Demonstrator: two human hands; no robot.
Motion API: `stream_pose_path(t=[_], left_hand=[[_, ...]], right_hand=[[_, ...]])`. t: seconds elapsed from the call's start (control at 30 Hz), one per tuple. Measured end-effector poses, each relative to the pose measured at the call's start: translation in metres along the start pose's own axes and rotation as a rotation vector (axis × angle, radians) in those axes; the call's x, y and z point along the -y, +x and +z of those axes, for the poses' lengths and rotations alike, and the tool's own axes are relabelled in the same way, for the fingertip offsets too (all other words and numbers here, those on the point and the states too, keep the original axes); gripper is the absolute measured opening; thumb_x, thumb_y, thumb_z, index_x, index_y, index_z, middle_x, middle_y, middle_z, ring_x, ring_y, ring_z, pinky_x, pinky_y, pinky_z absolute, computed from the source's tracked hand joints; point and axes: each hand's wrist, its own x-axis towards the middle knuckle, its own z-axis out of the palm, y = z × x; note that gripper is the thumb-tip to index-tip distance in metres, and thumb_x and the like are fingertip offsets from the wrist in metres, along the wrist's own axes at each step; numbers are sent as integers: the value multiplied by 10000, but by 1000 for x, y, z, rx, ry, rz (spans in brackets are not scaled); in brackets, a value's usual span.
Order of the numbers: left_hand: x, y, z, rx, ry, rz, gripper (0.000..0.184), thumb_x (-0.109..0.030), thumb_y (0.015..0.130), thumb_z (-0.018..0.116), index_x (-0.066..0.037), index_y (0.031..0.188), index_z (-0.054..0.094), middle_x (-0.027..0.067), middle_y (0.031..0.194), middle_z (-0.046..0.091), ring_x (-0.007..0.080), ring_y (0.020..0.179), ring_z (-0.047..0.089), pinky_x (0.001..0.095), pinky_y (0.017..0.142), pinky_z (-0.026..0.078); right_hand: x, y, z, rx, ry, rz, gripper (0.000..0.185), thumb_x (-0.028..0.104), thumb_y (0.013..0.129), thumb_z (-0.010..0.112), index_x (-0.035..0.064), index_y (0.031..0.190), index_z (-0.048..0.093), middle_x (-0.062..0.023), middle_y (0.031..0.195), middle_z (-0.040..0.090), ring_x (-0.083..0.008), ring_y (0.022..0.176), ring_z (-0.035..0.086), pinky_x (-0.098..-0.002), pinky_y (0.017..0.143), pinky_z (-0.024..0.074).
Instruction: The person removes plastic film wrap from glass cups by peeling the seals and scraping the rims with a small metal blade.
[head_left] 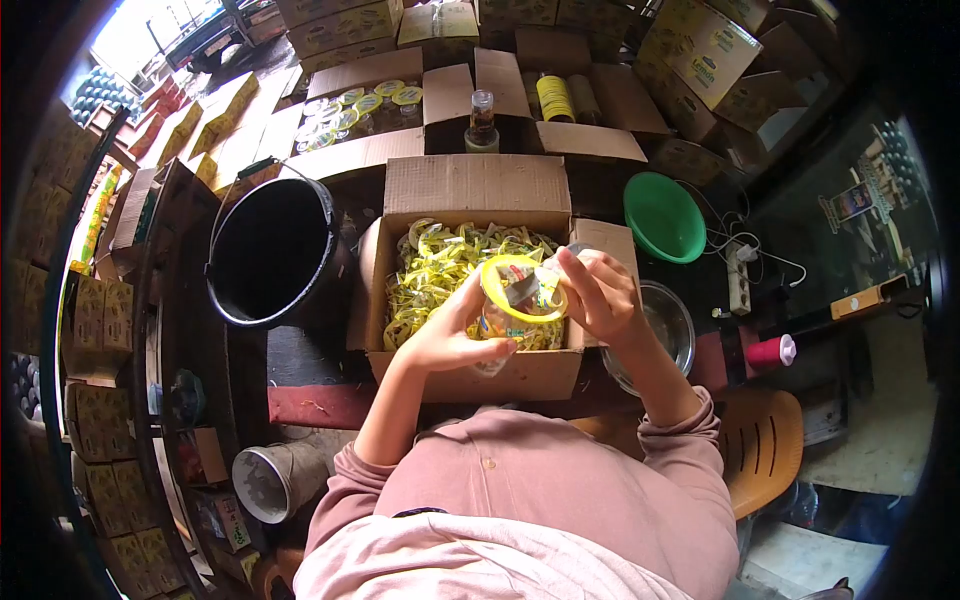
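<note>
1. Clear plastic cup with a yellow ring rim (512,314): held tilted above an open brown cardboard box (475,185) of tangled yellow strips (420,300).
2. Left hand (455,338): fingers curled closely around the cup, thumb along its near side.
3. Right hand (603,300): fingers bent, nearly together at the rim; whether they grip the grey, flat, blade-like piece (521,290) there cannot be told.
4. Good practice, as judged: steady the cup without squeezing; work along the ring, left fingertips clear of the grey piece.
5. Surroundings: black plastic bucket (330,215), left; green plastic basin (665,215), right. Raised box flaps and a clear round bowl (690,345) by the right forearm limit elbow room.
</note>
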Motion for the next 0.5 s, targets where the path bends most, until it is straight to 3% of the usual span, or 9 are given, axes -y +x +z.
stream_pose_path(t=[0.1,0.2,0.23,0.33,0.5], left_hand=[[-13,-1,13,-145,372,83,794,-179,618,732,18,1250,294,180,1168,449,261,1091,464,331,926,367],[-18,4,32,-312,433,-7,716,-184,618,751,25,1178,357,187,1083,508,284,1000,524,342,852,424],[-13,6,34,-382,441,76,646,-186,618,757,22,1110,394,179,996,550,299,920,563,352,774,460],[-12,5,39,-452,547,98,619,-160,616,748,26,1092,398,185,978,556,318,896,572,358,753,469],[-8,3,39,-398,553,70,646,-134,604,733,48,1115,382,203,1004,550,327,907,568,363,754,470]], right_hand=[[-1,2,-1,15,-23,-18,559,-40,648,601,-57,1188,457,-57,688,581,-155,617,562,-299,608,473],[-1,0,3,10,-23,-19,548,-39,659,595,-53,1189,458,-52,676,578,-152,615,560,-295,611,472],[0,-1,3,14,-24,-11,547,-39,660,596,-52,1189,458,-52,674,578,-151,615,560,-295,611,472],[1,-3,-1,22,-54,3,541,-39,666,598,-50,1189,459,-53,669,576,-151,613,559,-294,608,472],[2,-4,-4,38,-49,2,528,-38,675,601,-57,1184,460,-58,680,582,-151,623,565,-292,598,473]])
